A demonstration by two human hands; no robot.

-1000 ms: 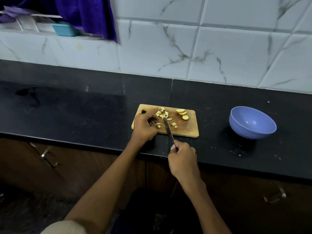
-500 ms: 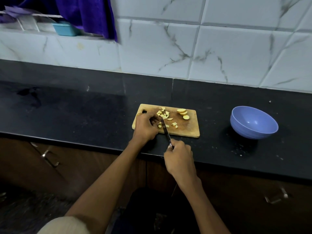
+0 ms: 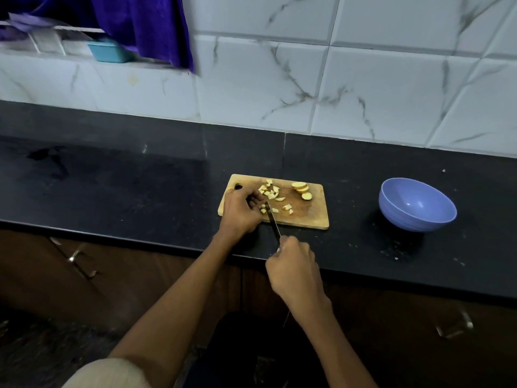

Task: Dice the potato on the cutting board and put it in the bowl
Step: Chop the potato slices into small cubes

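Note:
A small wooden cutting board (image 3: 309, 214) lies on the black counter. Diced potato pieces (image 3: 270, 191) are scattered over its left half, and a few round potato slices (image 3: 301, 189) sit at its back right. My left hand (image 3: 240, 210) rests on the board's left end, its curled fingers pressing a potato piece that is mostly hidden under them. My right hand (image 3: 293, 264) grips the handle of a knife (image 3: 272, 219) whose blade points away from me and meets the board just right of my left fingers. The blue bowl (image 3: 416, 204) stands empty, to the right of the board.
The black counter (image 3: 126, 186) runs left to right with a white marble-tiled wall behind it. A purple cloth (image 3: 145, 26) and a teal container (image 3: 107, 51) are on a ledge at the upper left. Cabinet handles (image 3: 81, 261) show below the counter edge.
My right hand has drawn the knife back toward me and a little left, so the blade tip now sits close to my left fingers. The left hand has stayed put.

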